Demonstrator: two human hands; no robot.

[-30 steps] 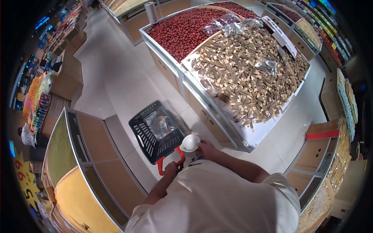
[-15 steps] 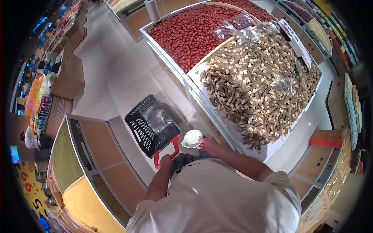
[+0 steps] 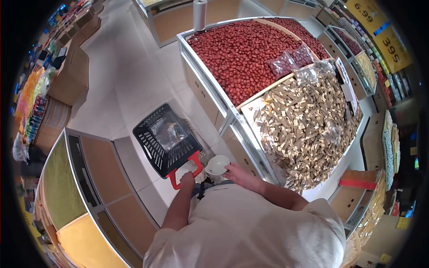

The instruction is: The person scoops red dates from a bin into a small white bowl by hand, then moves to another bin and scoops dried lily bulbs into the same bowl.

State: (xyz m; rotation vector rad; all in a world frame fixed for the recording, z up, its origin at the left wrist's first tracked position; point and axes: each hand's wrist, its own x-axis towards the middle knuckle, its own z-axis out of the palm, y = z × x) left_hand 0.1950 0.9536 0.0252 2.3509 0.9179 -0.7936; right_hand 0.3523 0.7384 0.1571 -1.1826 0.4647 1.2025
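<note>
The bin of tan dried pieces (image 3: 304,129) lies ahead and to the right of the right grip (image 3: 239,173), with the red dates (image 3: 241,58) farther ahead. The black basket (image 3: 165,138) sits just ahead of the left grip (image 3: 187,179), which is closed around its red handle (image 3: 172,182). The right grip is clamped on the rim of a white scoop (image 3: 216,164). The scoop juts leftward from it, between the two grips.

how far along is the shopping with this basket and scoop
Done: one filled clear bag lies in the black basket. In hand: the left hand grips the red handle, the right hand holds a white scoop that looks empty. Left, probably: any more scooping from the red dates or dried brown pieces alongside.
</note>
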